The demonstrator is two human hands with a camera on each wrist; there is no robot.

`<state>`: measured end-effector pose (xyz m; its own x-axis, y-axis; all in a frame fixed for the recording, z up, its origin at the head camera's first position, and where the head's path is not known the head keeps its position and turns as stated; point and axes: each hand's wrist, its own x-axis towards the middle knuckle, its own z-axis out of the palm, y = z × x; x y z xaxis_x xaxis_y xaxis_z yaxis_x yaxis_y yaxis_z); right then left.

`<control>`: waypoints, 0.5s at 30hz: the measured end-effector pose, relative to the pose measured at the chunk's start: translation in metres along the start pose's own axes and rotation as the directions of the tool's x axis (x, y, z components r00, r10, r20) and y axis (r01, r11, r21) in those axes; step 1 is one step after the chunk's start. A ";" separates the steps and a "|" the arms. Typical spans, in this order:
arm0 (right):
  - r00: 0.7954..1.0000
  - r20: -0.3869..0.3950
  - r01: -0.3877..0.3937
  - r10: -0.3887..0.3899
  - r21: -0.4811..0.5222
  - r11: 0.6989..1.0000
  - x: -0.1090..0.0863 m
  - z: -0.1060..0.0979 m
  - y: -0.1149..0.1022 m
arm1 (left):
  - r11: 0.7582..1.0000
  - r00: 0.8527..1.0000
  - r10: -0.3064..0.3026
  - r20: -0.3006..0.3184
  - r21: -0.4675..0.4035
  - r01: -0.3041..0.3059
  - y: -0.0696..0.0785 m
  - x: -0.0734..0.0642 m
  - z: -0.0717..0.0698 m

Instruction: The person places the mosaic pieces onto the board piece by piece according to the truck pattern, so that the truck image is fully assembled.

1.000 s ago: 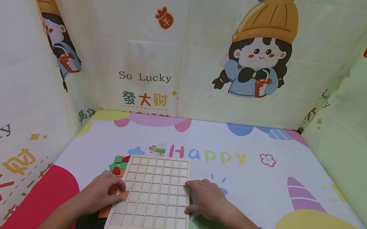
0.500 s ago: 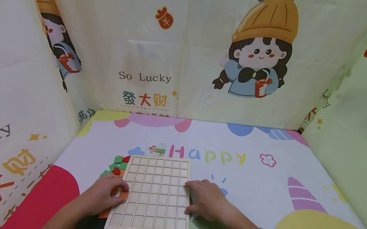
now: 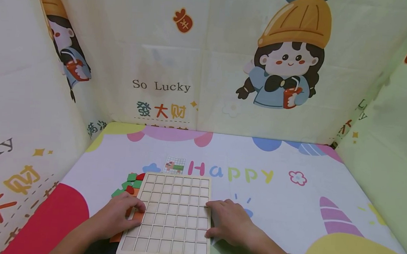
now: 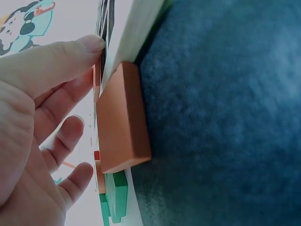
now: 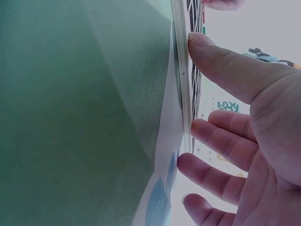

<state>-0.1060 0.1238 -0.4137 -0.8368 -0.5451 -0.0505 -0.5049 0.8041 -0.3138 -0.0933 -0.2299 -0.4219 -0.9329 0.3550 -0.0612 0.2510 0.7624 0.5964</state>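
Observation:
A pale wooden grid board [image 3: 168,220] lies on the table, its square cells bare. At its left edge my left hand [image 3: 116,216] pinches a small orange tile [image 3: 138,216] between thumb and fingers, the tile overlapping the board's rim. In the left wrist view the thumb [image 4: 70,59] reaches to the board's side, and a thicker-looking orange tile [image 4: 120,122] lies just below the hand. My right hand [image 3: 233,221] rests along the board's right edge, thumb and fingertips touching it, fingers loosely bent; the right wrist view shows the thumb [image 5: 225,61] against the rim.
Green tiles [image 3: 132,177] and red tiles [image 3: 140,176] lie beside the board's upper left, with more orange pieces partly hidden under the left hand. A small printed pattern card [image 3: 174,165] lies beyond the board. Printed cloth walls [image 3: 220,59] enclose the table.
My left hand has shifted slightly right and in over the board's left rim, carrying the orange tile a little. My right hand and the board keep their places.

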 end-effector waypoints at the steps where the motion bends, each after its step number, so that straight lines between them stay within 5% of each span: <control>1: 1.000 0.001 -0.001 0.001 0.001 1.000 0.000 0.000 0.000 | 1.000 1.000 -0.006 0.000 -0.005 0.006 0.000 0.000 0.000; 15: 1.000 0.015 -0.007 0.007 -0.011 1.000 0.001 0.000 -0.001 | 0.998 1.000 -0.018 -0.009 0.052 0.019 0.002 -0.001 0.000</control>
<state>-0.1061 0.1230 -0.4133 -0.8370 -0.5431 -0.0669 -0.5017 0.8104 -0.3026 -0.0919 -0.2291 -0.4209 -0.9396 0.3361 -0.0653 0.2464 0.7961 0.5528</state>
